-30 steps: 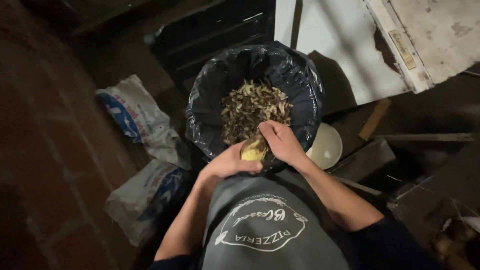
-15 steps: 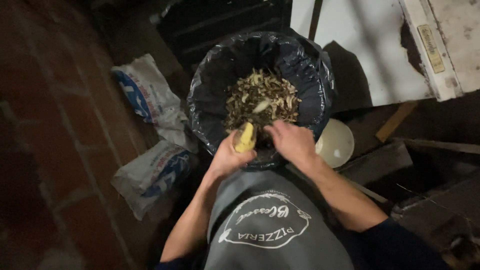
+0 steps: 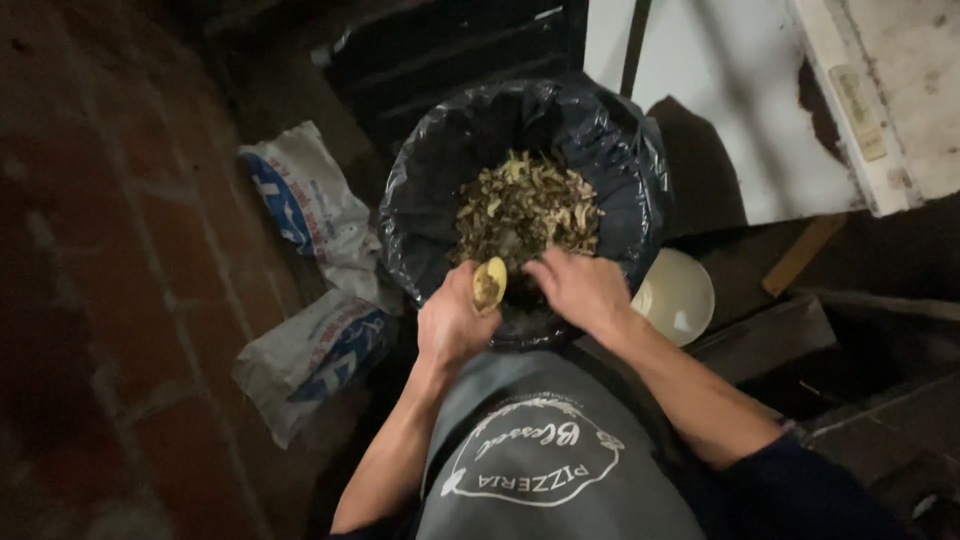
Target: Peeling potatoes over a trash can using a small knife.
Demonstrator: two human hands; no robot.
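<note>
Since the earlier frames, both hands had drawn apart over the bin: the right hand (image 3: 578, 288) no longer covered the yellow piece, which stood exposed in the left hand (image 3: 452, 322). Left fingers were curled closed around the lower end of that small yellow, partly peeled vegetable piece (image 3: 489, 284), held upright just over the near rim of the black-lined bin (image 3: 420, 190). Right hand hovered beside it, fingers loosely bent; whether it gripped a blade or a peel could not be told. Heap of brownish-yellow peelings (image 3: 525, 208) filled the bin. White bowl (image 3: 680, 295) lay on the floor to the right; two printed sacks (image 3: 310, 350) lay to the left. Judged step: peeling over the bin, mid-stroke. Next stroke would call for turning the piece to an unpeeled face.
</note>
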